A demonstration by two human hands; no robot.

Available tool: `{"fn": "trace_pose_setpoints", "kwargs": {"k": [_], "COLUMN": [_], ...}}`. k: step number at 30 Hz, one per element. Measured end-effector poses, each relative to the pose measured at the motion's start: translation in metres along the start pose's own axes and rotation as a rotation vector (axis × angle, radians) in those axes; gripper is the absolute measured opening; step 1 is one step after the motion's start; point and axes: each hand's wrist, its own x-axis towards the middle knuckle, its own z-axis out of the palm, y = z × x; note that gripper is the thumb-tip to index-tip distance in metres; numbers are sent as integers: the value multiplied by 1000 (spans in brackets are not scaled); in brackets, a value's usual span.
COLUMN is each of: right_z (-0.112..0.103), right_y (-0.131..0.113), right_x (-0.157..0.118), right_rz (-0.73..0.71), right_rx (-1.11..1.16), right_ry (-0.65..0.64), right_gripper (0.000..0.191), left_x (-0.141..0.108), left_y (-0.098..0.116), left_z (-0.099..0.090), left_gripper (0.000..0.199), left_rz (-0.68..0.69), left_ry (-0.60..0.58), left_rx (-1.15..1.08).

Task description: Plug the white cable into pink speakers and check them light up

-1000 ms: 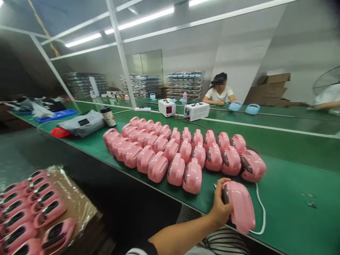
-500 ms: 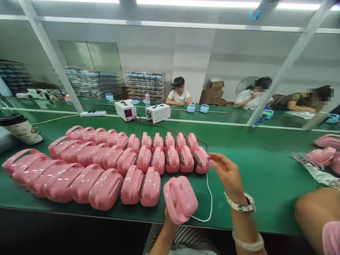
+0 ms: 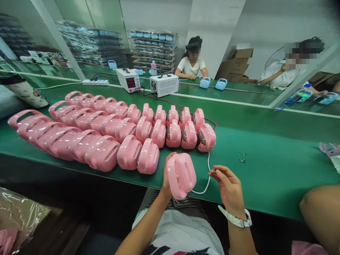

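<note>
Holding the pink device (image 3: pixel 182 174) upright in your left hand (image 3: pixel 166 180), you now have it lifted at the near edge of the green bench (image 3: pixel 265 170), fingers wrapped round its left side and handle. A second ago that same hand pressed it flat on the bench surface; half a second ago it was already raised. Change noted: unit off the bench, tilted toward you.

Your right hand (image 3: pixel 230 186) sits just right of the device, fingers loosely curled and pinched together at the tips. Half a second ago it hovered higher, open, near the last pink unit of the rows; it has since dropped back toward you. The white cable (image 3: pixel 205 184) loops from behind the device toward those fingertips. Whether the fingers actually grip the cable end, I cannot tell; they are at least very near it. Judgement: the two hands are converging on cable and device.

Beyond your left hand, rows of pink devices (image 3: pixel 111 131) stand side by side, unchanged in layout. Beyond your right hand, a few small loose parts (image 3: pixel 242 157) lie on the bench. Farther off, beyond the rows, a power supply with red digits (image 3: pixel 128 80) and a white box unit (image 3: pixel 164 85) stand side by side. At the far bench, other people sit with blue devices (image 3: pixel 215 83).
</note>
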Motion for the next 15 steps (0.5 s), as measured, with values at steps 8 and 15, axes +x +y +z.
{"fn": "trace_pose_setpoints", "kwargs": {"k": [8,15], "right_z": [15,39], "right_y": [17,31], "right_x": [-31,-30], "right_rz": [-249,-290], "right_rx": [-286,-435], "right_ry": [-472,-494], "right_gripper": [64,101], "left_x": [5,8], "left_y": [9,-1], "left_z": [13,10], "left_gripper": [69,63], "left_rz": [59,45], "left_ry": [-34,16], "left_rx": [77,130]}}
